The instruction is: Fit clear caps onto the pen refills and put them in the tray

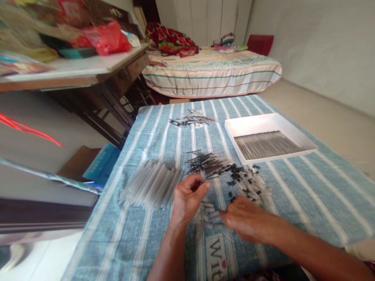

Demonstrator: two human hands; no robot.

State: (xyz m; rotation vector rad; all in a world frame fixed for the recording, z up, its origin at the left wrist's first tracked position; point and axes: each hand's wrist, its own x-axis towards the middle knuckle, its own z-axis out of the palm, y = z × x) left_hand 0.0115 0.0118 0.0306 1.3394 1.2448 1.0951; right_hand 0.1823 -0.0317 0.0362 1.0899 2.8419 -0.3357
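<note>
My left hand [187,195] pinches a small translucent tube [202,176] between thumb and fingers, just in front of a heap of thin dark pen refills [209,163]. My right hand [246,219] is closed beside a pile of clear pen caps and black plugs [252,183]; its fingertips point down, and anything in them is hidden. Short clear pieces [209,214] lie between the two hands. To the left, frosted pen barrels [154,183] rest in a side-by-side stack.
A white box lid [271,156] at the right holds a row of pens with dark ends [266,144]. More thin dark pieces [193,119] lie at the far end of the striped cloth [117,234]. Beyond stand a bed [213,74] and a cluttered side table [96,76].
</note>
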